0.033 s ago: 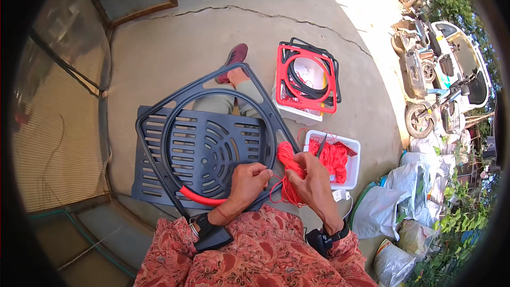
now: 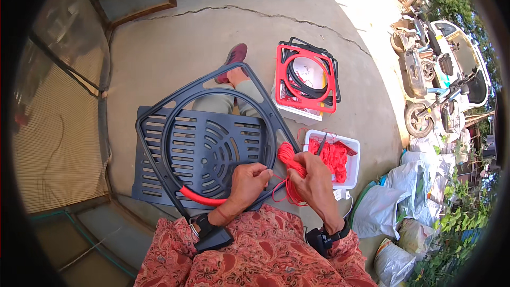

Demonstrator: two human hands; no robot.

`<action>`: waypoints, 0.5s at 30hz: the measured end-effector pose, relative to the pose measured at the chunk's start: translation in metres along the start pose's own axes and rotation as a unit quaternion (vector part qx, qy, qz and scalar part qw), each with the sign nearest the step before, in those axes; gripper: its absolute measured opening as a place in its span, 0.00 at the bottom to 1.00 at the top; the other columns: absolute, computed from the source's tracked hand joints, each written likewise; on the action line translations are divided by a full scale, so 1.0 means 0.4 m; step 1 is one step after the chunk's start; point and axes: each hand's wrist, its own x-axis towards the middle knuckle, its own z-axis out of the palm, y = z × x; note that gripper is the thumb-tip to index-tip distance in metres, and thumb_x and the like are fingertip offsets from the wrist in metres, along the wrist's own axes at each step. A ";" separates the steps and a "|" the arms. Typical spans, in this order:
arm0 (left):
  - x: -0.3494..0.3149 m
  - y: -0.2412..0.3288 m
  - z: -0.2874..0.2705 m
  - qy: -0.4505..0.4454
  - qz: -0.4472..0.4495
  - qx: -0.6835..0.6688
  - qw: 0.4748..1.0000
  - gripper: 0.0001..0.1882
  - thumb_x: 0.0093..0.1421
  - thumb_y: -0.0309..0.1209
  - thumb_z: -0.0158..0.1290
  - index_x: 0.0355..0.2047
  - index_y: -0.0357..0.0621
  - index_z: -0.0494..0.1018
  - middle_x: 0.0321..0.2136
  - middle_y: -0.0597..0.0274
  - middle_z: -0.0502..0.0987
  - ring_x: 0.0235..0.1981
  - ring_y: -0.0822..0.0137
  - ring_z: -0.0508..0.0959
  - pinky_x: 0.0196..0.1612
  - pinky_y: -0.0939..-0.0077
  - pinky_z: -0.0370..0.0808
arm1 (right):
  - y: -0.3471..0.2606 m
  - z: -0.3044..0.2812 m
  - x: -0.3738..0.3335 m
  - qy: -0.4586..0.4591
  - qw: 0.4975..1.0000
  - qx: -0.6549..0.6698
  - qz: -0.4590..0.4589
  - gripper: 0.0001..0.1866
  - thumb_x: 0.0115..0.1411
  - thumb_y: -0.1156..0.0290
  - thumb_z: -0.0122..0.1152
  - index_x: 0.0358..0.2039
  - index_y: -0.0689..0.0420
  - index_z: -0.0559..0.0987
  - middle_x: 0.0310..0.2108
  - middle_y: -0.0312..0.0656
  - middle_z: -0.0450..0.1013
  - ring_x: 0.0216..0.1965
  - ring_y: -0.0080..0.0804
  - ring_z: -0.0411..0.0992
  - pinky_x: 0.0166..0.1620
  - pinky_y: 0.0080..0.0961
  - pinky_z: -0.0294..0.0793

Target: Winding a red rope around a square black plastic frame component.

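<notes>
A dark grey plastic frame with a round ring inside it rests across my lap, over a slotted grey plastic panel. Bright red cord wrapping covers the ring's near-left stretch and runs under my left wrist. My left hand is closed at the near side of the ring, its thumb and forefinger pinching the red cord. To its right, my right hand grips a looped bundle of red cord. A slack strand hangs below the bundle. The palm side of both hands is hidden.
Right of my hand stands a white tub with red cord and dark pointed scissors or a similar tool. Beyond it, red and black frames lie on a white box. Pale sacks sit at right; a corrugated panel stands at left.
The red cord bundle and its hanging strand have shifted very slightly in my right hand. My left hand and the frame look the same.
</notes>
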 end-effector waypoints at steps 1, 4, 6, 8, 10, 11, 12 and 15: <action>-0.004 -0.005 -0.004 0.003 0.027 0.021 0.999 0.09 0.57 0.29 0.57 0.25 0.35 0.78 0.14 0.64 0.75 0.16 0.77 0.73 0.20 0.77 0.67 | -0.010 -0.006 0.004 -0.010 0.998 -0.049 -0.033 0.19 0.53 0.70 0.65 0.44 0.62 0.74 0.40 0.53 0.74 0.42 0.49 0.74 0.45 0.39 0.73; -0.016 0.023 0.000 0.001 0.069 0.057 0.996 0.09 0.58 0.28 0.57 0.26 0.34 0.78 0.15 0.66 0.75 0.17 0.79 0.71 0.21 0.80 0.66 | -0.013 0.007 0.040 -0.011 0.989 -0.084 -0.121 0.16 0.52 0.74 0.62 0.42 0.63 0.74 0.39 0.53 0.74 0.40 0.54 0.72 0.44 0.41 0.72; -0.020 0.032 -0.001 0.002 0.081 0.073 0.994 0.09 0.60 0.27 0.57 0.26 0.32 0.77 0.16 0.68 0.74 0.18 0.81 0.69 0.21 0.83 0.64 | -0.043 0.020 0.066 -0.008 0.986 -0.034 -0.163 0.18 0.54 0.77 0.57 0.47 0.63 0.72 0.41 0.54 0.74 0.47 0.54 0.72 0.49 0.41 0.71; -0.019 0.028 -0.004 0.038 0.098 0.035 0.994 0.09 0.60 0.28 0.57 0.26 0.33 0.77 0.16 0.68 0.74 0.18 0.81 0.69 0.21 0.82 0.65 | -0.048 0.032 0.085 -0.013 0.988 0.043 -0.150 0.21 0.55 0.79 0.56 0.51 0.63 0.70 0.44 0.54 0.74 0.49 0.52 0.72 0.52 0.39 0.70; -0.011 0.020 -0.008 0.055 0.106 0.047 0.992 0.10 0.58 0.29 0.58 0.26 0.34 0.77 0.14 0.63 0.74 0.16 0.77 0.71 0.21 0.77 0.65 | -0.032 0.048 0.095 -0.016 0.984 0.120 -0.134 0.23 0.56 0.82 0.54 0.55 0.63 0.69 0.48 0.54 0.74 0.52 0.51 0.72 0.55 0.37 0.70; -0.009 0.016 -0.009 0.068 0.113 0.061 0.989 0.10 0.57 0.31 0.58 0.26 0.35 0.77 0.13 0.59 0.74 0.15 0.72 0.73 0.20 0.72 0.66 | -0.011 0.062 0.099 -0.018 0.982 0.085 -0.170 0.25 0.57 0.84 0.50 0.57 0.62 0.67 0.48 0.54 0.74 0.52 0.50 0.73 0.55 0.36 0.70; -0.005 0.005 -0.011 0.066 0.114 0.064 0.989 0.10 0.57 0.31 0.58 0.26 0.35 0.77 0.13 0.59 0.74 0.15 0.72 0.73 0.20 0.72 0.66 | 0.005 0.077 0.102 -0.019 0.977 0.049 -0.206 0.26 0.57 0.86 0.47 0.59 0.62 0.64 0.48 0.54 0.74 0.52 0.50 0.73 0.55 0.35 0.70; 0.008 -0.016 -0.006 0.032 0.063 0.090 0.993 0.08 0.60 0.27 0.56 0.26 0.33 0.77 0.15 0.67 0.74 0.18 0.81 0.70 0.21 0.81 0.65 | 0.043 0.131 0.107 -0.021 0.983 0.082 -0.161 0.27 0.58 0.87 0.44 0.60 0.60 0.63 0.47 0.55 0.74 0.50 0.51 0.74 0.53 0.32 0.72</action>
